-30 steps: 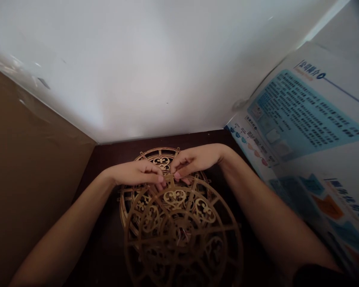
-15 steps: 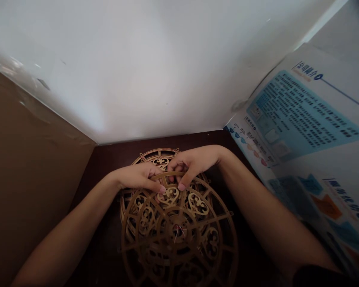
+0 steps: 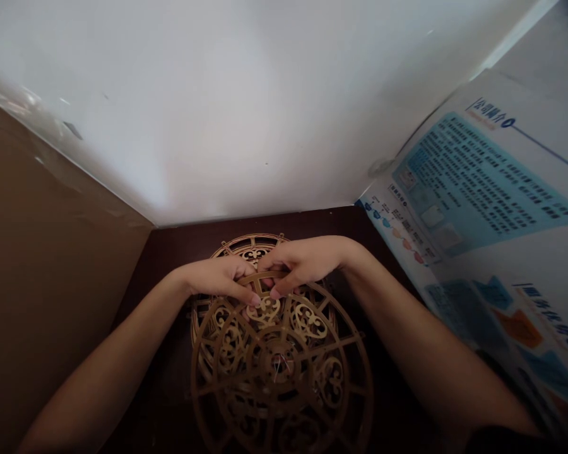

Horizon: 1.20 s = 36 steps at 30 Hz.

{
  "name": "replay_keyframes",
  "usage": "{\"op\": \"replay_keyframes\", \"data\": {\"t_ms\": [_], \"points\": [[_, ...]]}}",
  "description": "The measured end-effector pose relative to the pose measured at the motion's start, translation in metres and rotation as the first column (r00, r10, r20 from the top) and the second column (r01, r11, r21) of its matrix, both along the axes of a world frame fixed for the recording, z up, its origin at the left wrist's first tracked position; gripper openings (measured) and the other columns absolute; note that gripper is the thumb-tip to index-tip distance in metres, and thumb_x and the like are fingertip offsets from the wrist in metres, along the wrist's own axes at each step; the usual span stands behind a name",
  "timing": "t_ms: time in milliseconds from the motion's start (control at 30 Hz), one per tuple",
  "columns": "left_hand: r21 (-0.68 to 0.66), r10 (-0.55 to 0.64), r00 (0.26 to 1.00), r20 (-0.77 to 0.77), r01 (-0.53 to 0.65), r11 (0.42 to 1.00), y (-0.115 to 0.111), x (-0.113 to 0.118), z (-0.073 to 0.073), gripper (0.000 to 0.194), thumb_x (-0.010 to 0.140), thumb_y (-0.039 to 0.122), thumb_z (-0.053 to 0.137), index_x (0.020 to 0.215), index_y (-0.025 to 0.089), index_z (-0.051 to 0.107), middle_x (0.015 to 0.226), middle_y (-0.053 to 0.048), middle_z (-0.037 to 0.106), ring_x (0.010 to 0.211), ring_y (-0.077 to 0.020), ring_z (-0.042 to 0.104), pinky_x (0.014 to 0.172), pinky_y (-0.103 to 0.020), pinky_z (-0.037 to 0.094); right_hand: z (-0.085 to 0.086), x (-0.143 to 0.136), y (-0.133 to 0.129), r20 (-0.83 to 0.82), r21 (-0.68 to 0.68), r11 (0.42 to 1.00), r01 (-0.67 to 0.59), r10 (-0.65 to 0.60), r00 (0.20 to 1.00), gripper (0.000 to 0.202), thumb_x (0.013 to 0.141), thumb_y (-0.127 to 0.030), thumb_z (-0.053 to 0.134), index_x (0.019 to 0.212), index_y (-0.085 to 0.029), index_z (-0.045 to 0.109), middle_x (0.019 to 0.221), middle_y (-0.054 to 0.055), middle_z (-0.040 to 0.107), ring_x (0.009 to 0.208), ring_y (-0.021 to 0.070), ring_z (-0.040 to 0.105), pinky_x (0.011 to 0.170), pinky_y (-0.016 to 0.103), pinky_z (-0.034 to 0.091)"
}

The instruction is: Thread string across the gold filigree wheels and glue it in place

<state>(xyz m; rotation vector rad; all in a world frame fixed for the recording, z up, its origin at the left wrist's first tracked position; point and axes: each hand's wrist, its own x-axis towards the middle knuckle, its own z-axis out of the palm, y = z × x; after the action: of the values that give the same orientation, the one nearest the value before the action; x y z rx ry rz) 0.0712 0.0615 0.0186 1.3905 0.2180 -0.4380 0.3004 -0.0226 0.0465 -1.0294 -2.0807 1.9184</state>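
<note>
A round, gold-brown openwork disc (image 3: 310, 320) with heart-shaped scrolls and spokes is tilted up toward me, its far edge raised. My left hand (image 3: 224, 277) pinches that edge, thumb on the near face and fingers behind. Close beside it, my right hand (image 3: 298, 261) grips the same edge, its thumb near the left thumb. Beneath and behind lie more such discs (image 3: 253, 241), stacked on the dark table. Small reddish and white strands show at the centre hole. The fingertips behind the disc are partly hidden.
A dark red-brown table (image 3: 170, 243) carries the stack. A white wall (image 3: 246, 126) rises behind it, a brown panel (image 3: 42, 252) stands on the left, and a printed poster (image 3: 492, 183) with blue blocks leans along the right.
My right hand has moved slightly left, bringing its thumb nearer the left one. The held disc has shifted a little to the left.
</note>
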Motion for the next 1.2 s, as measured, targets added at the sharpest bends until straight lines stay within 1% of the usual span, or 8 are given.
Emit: {"op": "replay_keyframes", "data": {"t_ms": [100, 233, 433, 567, 667, 933, 1100, 1200], "points": [[-0.011, -0.006, 1.000, 0.015, 0.006, 1.000, 0.001, 0.000, -0.001, 0.020, 0.092, 0.037, 0.083, 0.090, 0.017, 0.081, 0.077, -0.003, 0.080, 0.064, -0.0124, 0.071, 0.070, -0.023, 0.058, 0.001, 0.004, 0.001, 0.025, 0.023, 1.000, 0.002, -0.003, 1.000, 0.037, 0.092, -0.050, 0.076, 0.100, -0.014, 0.068, 0.077, -0.001, 0.066, 0.067, 0.0121, 0.060, 0.062, 0.025, 0.046], [-0.048, -0.016, 1.000, 0.024, 0.017, 0.999, 0.001, 0.000, -0.003, 0.022, 0.094, 0.038, 0.082, 0.091, 0.017, 0.079, 0.077, -0.002, 0.079, 0.063, -0.0121, 0.071, 0.070, -0.023, 0.058, 0.006, 0.011, 0.002, 0.086, 0.150, 0.984, 0.095, -0.109, 0.990, 0.035, 0.095, -0.047, 0.073, 0.102, -0.013, 0.073, 0.087, 0.004, 0.074, 0.078, 0.0149, 0.066, 0.071, 0.027, 0.051], [-0.081, -0.014, 0.998, 0.065, 0.019, 0.997, 0.006, -0.003, -0.009, 0.037, 0.097, 0.055, 0.077, 0.105, 0.018, 0.076, 0.094, -0.006, 0.082, 0.077, -0.0150, 0.076, 0.069, -0.023, 0.058, 0.025, 0.001, -0.009, 0.209, 0.412, 0.903, 0.123, -0.225, 0.952, 0.012, 0.097, -0.026, 0.075, 0.098, -0.016, 0.081, 0.088, 0.002, 0.077, 0.076, 0.0144, 0.064, 0.073, 0.029, 0.044], [-0.101, 0.070, 0.997, 0.029, -0.067, 0.993, 0.014, -0.011, -0.019, 0.048, 0.099, 0.060, 0.073, 0.121, 0.018, 0.077, 0.094, -0.008, 0.082, 0.072, -0.0153, 0.076, 0.067, -0.024, 0.059, 0.040, -0.013, -0.019, 0.266, 0.543, 0.834, 0.099, -0.282, 0.922, 0.015, 0.099, -0.017, 0.071, 0.100, -0.023, 0.085, 0.095, 0.002, 0.080, 0.080, 0.0165, 0.067, 0.074, 0.031, 0.040], [-0.215, 0.163, 0.987, -0.001, -0.159, 0.964, 0.017, -0.016, -0.029, 0.056, 0.095, 0.064, 0.075, 0.120, 0.014, 0.079, 0.091, -0.011, 0.082, 0.067, -0.0172, 0.076, 0.063, -0.026, 0.059, 0.049, -0.020, -0.023, 0.275, 0.604, 0.794, 0.076, -0.296, 0.915, 0.020, 0.100, -0.013, 0.069, 0.100, -0.025, 0.085, 0.098, 0.002, 0.081, 0.086, 0.0179, 0.070, 0.077, 0.031, 0.042], [-0.281, 0.340, 0.940, -0.001, -0.327, 0.902, 0.022, -0.022, -0.036, 0.049, 0.095, 0.059, 0.078, 0.118, 0.016, 0.081, 0.105, -0.012, 0.082, 0.090, -0.0191, 0.078, 0.081, -0.025, 0.060, 0.055, -0.023, -0.024, 0.171, 0.758, 0.639, 0.131, -0.388, 0.906, 0.020, 0.106, -0.018, 0.064, 0.106, -0.023, 0.084, 0.101, 0.005, 0.083, 0.089, 0.0202, 0.076, 0.079, 0.031, 0.049], [-0.273, 0.386, 0.922, 0.000, -0.371, 0.887, 0.023, -0.021, -0.040, 0.062, 0.096, 0.072, 0.068, 0.115, 0.014, 0.080, 0.102, -0.012, 0.082, 0.095, -0.0252, 0.077, 0.090, -0.036, 0.061, 0.057, -0.022, -0.025, 0.046, 0.805, 0.563, 0.186, -0.373, 0.927, 0.021, 0.110, -0.025, 0.060, 0.115, -0.019, 0.080, 0.120, 0.007, 0.080, 0.105, 0.0221, 0.076, 0.090, 0.034, 0.053], [-0.245, 0.441, 0.896, 0.052, -0.416, 0.876, 0.021, -0.021, -0.040, 0.047, 0.099, 0.057, 0.071, 0.117, 0.015, 0.080, 0.103, -0.010, 0.083, 0.100, -0.0270, 0.076, 0.094, -0.038, 0.059, 0.067, -0.020, -0.031, -0.094, 0.770, 0.570, 0.287, -0.343, 0.935, 0.020, 0.111, -0.027, 0.060, 0.114, -0.017, 0.076, 0.117, 0.007, 0.079, 0.105, 0.0196, 0.074, 0.091, 0.033, 0.055]]}}
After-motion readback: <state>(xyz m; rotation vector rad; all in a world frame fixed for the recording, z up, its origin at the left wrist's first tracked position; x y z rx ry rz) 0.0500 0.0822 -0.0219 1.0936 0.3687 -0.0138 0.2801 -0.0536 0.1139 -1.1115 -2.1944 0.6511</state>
